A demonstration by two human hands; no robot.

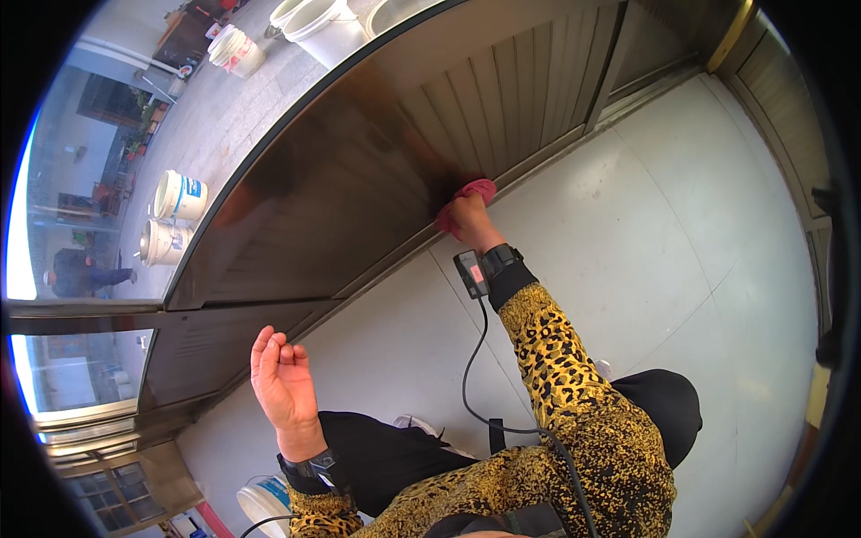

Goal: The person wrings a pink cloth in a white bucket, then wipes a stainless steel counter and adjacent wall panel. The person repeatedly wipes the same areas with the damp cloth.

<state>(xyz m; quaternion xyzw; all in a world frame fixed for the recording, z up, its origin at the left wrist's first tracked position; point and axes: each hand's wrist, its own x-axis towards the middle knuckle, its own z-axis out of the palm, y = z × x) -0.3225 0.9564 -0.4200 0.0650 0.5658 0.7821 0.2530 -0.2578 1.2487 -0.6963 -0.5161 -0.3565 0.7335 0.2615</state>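
Observation:
My right hand (469, 214) presses a bunched pink cloth (483, 188) against the bottom of a brown metal panel (323, 175) with vertical grooves, close to where it meets the pale floor. A black device with a cable is strapped at that wrist. My left hand (286, 380) is raised in front of the panel, palm up with fingers loosely curled, and holds nothing. Glass panes (229, 101) sit above the brown panel.
A white bucket (252, 504) stands on the tiled floor (605, 255) beside my left forearm. Beyond the glass are several pale buckets (178, 195) and a distant person (74, 272). A framed panel (773, 114) rises at the right.

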